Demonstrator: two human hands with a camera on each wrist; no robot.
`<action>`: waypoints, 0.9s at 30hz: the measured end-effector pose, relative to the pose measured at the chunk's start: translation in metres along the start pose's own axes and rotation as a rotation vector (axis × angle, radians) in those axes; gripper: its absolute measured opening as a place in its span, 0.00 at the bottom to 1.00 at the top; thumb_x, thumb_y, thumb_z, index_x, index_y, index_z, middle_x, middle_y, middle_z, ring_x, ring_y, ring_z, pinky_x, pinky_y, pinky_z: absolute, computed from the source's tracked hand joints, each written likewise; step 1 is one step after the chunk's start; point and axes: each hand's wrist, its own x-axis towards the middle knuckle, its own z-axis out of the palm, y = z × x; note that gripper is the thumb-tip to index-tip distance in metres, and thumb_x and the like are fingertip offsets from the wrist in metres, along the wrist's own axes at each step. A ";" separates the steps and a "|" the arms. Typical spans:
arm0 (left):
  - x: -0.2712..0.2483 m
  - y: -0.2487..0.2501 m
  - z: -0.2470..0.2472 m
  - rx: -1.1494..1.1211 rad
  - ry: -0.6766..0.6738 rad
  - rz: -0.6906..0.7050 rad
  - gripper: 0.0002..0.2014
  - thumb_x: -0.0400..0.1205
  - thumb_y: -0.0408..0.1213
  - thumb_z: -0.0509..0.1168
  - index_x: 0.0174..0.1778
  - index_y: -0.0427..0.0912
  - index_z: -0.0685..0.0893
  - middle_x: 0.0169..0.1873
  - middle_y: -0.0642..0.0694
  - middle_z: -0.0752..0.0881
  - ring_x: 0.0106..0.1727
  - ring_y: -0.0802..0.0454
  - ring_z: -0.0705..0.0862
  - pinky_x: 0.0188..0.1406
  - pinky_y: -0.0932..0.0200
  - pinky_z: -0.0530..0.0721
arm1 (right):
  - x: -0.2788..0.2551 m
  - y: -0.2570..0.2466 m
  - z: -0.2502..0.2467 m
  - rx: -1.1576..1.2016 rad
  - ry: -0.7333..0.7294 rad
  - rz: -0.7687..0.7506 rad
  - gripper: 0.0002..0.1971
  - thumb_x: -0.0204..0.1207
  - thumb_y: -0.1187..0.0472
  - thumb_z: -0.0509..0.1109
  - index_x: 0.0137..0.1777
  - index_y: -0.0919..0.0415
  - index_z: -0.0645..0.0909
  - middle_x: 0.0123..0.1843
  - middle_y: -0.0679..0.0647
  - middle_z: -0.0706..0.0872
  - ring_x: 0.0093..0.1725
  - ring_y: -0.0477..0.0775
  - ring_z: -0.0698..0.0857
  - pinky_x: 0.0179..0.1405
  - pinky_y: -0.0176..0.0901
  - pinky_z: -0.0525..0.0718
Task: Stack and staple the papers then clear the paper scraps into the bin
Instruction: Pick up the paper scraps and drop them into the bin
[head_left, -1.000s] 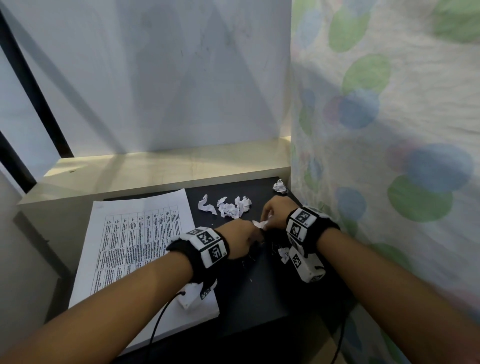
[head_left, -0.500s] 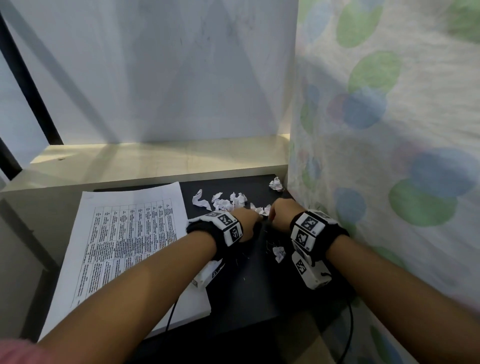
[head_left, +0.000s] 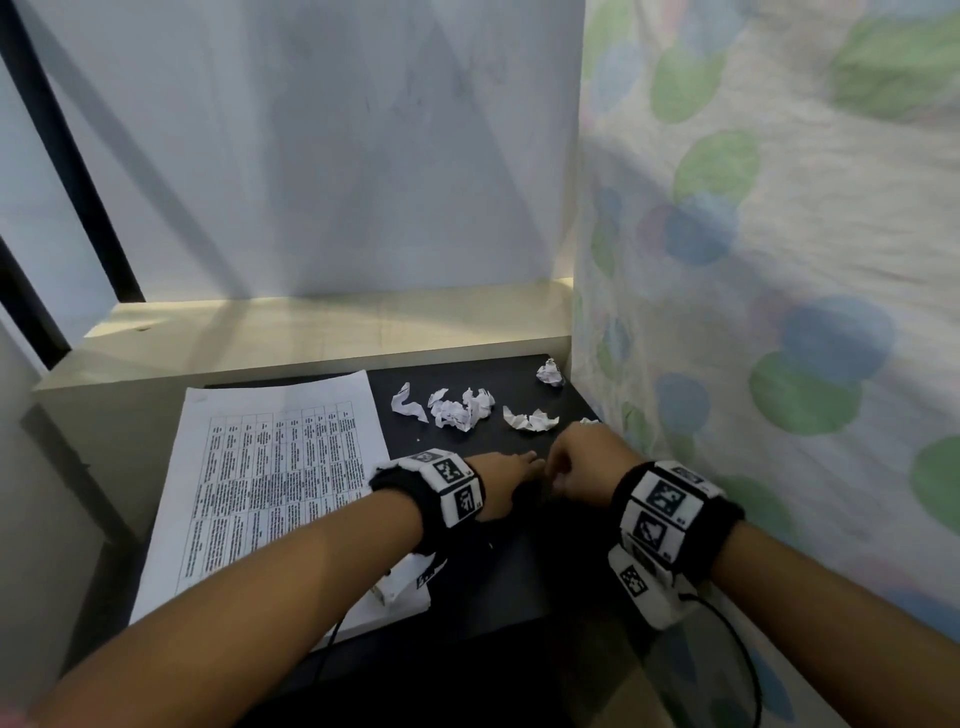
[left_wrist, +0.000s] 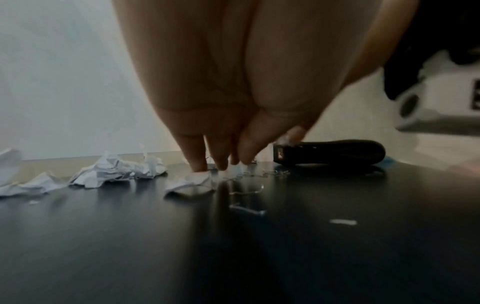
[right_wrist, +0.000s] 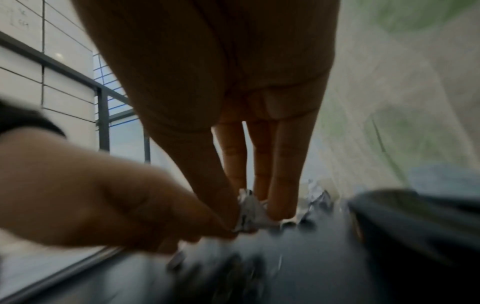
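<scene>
A stack of printed papers (head_left: 270, 483) lies on the left of the black table (head_left: 519, 582). Several crumpled paper scraps (head_left: 460, 408) lie in a row at the back, and one more scrap (head_left: 549, 372) sits in the far corner. My right hand (right_wrist: 253, 218) pinches a small crumpled scrap (right_wrist: 248, 211) between thumb and fingers. My left hand (left_wrist: 221, 166) meets it fingertip to fingertip, its gathered tips down on a scrap (left_wrist: 192, 183) on the table. A black stapler (left_wrist: 330, 152) lies just right of the hands, with loose staples (left_wrist: 246, 211) nearby.
A pale wooden shelf (head_left: 322, 332) and a white wall close off the back. A curtain with green and blue dots (head_left: 779, 312) hangs along the right side. No bin shows in any view.
One more crumpled scrap now lies at the right end of the row. Both hands have drawn back from the row and meet lower on the table.
</scene>
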 end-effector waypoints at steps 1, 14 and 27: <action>0.002 0.002 0.000 0.001 0.003 -0.010 0.35 0.83 0.26 0.56 0.85 0.42 0.49 0.85 0.43 0.50 0.84 0.44 0.59 0.82 0.55 0.58 | 0.003 0.001 -0.009 0.013 0.033 0.001 0.10 0.71 0.64 0.72 0.50 0.59 0.90 0.53 0.58 0.91 0.55 0.56 0.88 0.56 0.41 0.83; -0.009 0.002 0.009 0.206 -0.078 0.074 0.32 0.82 0.25 0.56 0.83 0.36 0.55 0.84 0.39 0.53 0.82 0.41 0.62 0.81 0.49 0.63 | 0.081 -0.002 -0.006 -0.032 0.123 0.040 0.12 0.71 0.57 0.75 0.52 0.61 0.89 0.59 0.58 0.88 0.58 0.57 0.87 0.58 0.44 0.85; -0.033 -0.011 0.016 0.033 0.101 -0.139 0.20 0.78 0.43 0.67 0.64 0.40 0.78 0.64 0.39 0.77 0.66 0.42 0.79 0.64 0.55 0.77 | 0.007 -0.012 0.030 -0.119 -0.183 -0.106 0.23 0.79 0.67 0.58 0.75 0.66 0.69 0.79 0.62 0.68 0.76 0.63 0.71 0.77 0.49 0.68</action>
